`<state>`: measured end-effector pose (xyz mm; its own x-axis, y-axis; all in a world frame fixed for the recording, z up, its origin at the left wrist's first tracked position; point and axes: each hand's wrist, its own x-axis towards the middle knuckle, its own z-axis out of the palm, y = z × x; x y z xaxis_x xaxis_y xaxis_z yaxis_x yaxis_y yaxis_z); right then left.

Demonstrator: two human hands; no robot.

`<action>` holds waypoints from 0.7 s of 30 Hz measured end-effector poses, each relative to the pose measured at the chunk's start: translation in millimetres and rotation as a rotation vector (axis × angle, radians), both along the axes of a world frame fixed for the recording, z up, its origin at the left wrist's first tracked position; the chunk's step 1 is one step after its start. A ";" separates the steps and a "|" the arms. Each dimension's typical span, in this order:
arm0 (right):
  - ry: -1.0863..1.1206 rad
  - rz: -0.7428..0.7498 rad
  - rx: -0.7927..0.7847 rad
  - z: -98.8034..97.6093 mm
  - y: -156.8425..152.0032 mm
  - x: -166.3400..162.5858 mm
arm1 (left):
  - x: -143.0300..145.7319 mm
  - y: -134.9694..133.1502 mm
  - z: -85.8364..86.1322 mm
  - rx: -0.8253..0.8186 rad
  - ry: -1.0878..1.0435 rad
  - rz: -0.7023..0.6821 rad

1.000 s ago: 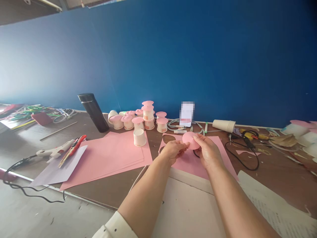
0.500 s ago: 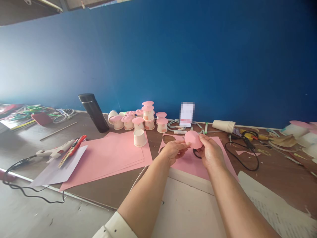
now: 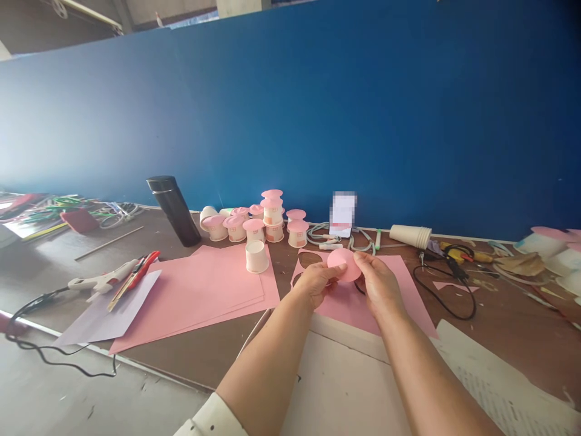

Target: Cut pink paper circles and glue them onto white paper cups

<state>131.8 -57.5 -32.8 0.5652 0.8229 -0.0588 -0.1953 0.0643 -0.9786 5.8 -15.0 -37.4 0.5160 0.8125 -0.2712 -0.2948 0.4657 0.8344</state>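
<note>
Both of my hands pinch a round piece of pink paper (image 3: 342,264) in front of me. My left hand (image 3: 318,282) grips its left edge and my right hand (image 3: 380,280) its upper right edge. Beneath them lies a pink sheet (image 3: 394,272) with round holes cut out. Left of my hands, a plain white paper cup (image 3: 256,258) stands upside down on a stack of pink sheets (image 3: 200,287). Behind it, several small paper cups (image 3: 254,230) with pink round tops stand grouped, some stacked.
At left are a glue gun (image 3: 106,275), a red utility knife (image 3: 136,275) and a black flask (image 3: 175,209). A phone (image 3: 342,213) leans on the blue wall. Nested paper cups (image 3: 410,235) and a black cord (image 3: 472,309) lie right. A white box (image 3: 349,375) is below my forearms.
The pink paper circle has moved a little left and down and is tilted differently, with my right hand shifted closer to my left. The view has tipped slightly upward.
</note>
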 end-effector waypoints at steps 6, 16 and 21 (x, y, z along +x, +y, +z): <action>0.148 0.072 0.047 -4.6 3.2 1.4 | 0.0 -0.3 0.7 0.023 -0.005 0.035; 0.166 -0.104 0.026 -6.5 5.8 9.0 | -3.8 -0.7 2.8 0.015 0.015 -0.083; 0.132 -0.166 0.064 -7.3 7.0 11.3 | -4.8 -1.2 4.5 -0.018 0.005 -0.071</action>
<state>143.0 -50.6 -40.1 0.6844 0.7234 -0.0918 -0.3031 0.1677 -0.9381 1.0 -16.2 -32.9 0.5707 0.7689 -0.2881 -0.2561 0.5001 0.8273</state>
